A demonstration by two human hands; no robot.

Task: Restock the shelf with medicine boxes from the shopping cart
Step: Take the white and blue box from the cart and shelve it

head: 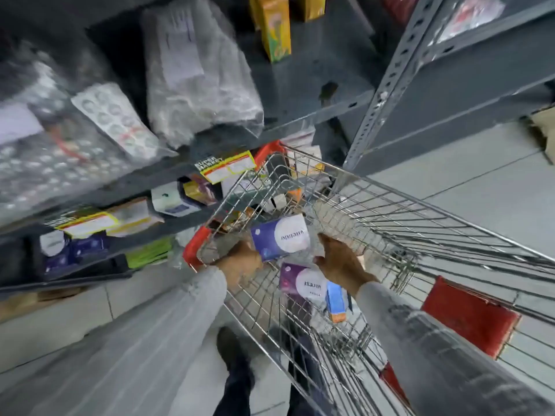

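Left hand point(240, 261) grips purple box point(280, 237) in cart point(390, 187) | right hand point(341, 262) spread wide | progress — partway, boxes remain

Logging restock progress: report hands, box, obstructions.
Left hand gripping purple-and-white medicine box above cart. Right hand open beside it. Second purple box below. Nothing blocking.

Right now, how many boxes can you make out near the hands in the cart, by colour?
Purple-and-white boxes: 2, one between the left hand and right hand, one lying below it.
Blue-and-orange box: 1.
Total: 3. Things at the far end of the cart are too blurred to count.
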